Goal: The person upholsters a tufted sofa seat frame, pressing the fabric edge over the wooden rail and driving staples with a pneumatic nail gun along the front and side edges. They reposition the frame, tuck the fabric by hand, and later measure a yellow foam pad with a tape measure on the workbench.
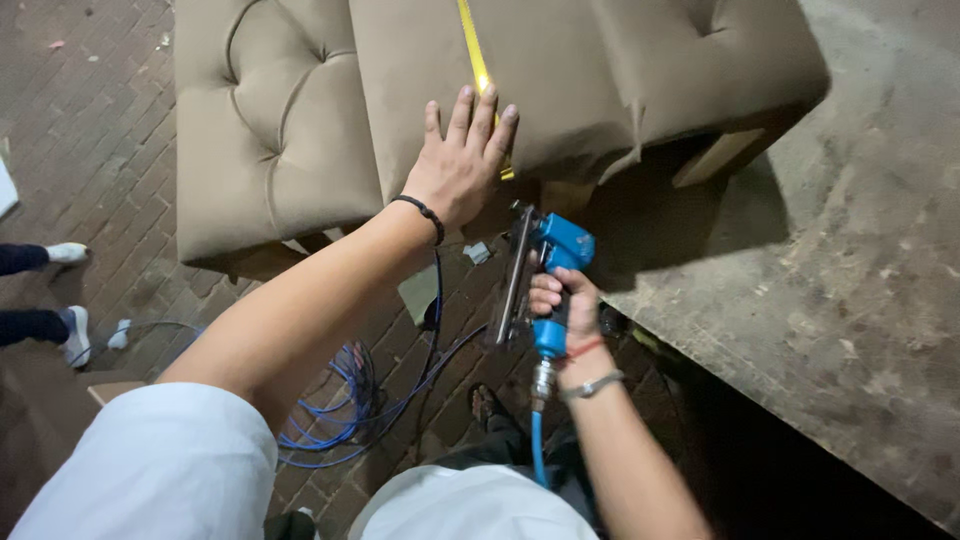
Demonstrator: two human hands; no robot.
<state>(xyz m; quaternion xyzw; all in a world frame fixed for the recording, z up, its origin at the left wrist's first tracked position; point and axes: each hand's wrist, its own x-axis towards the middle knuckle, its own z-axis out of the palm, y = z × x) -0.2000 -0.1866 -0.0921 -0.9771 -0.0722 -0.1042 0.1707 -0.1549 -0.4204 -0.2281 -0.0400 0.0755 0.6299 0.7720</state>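
The left hand [458,168] lies flat and fully open, palm down, fingers spread, on the near edge of a beige fabric-covered upholstered panel [560,70]. It grips nothing. The fingertips [487,103] touch a yellow tape strip [478,62] that runs up the panel from beside the hand. A black cord bracelet [422,213] circles the left wrist.

The right hand [565,310] is closed around the grip of a blue pneumatic staple gun [548,272]. The gun is held upright just below the panel's near edge, with its dark metal magazine [515,275] toward the left hand. Whether the nose touches the panel cannot be confirmed; the area is in shadow. A blue air hose [538,445] leaves the base of the grip through a metal coupling and runs down toward the person. The right wrist carries a red band and a metal bracelet [592,385].

The panel rests partly on a worn grey surface [850,300] at the right. A beige button-tufted cushion piece [265,120] lies just beside the panel on the left. Coiled blue hose [345,400] lies on the brick paving floor [90,150] below. Another person's feet in white shoes [75,330] stand at the left edge
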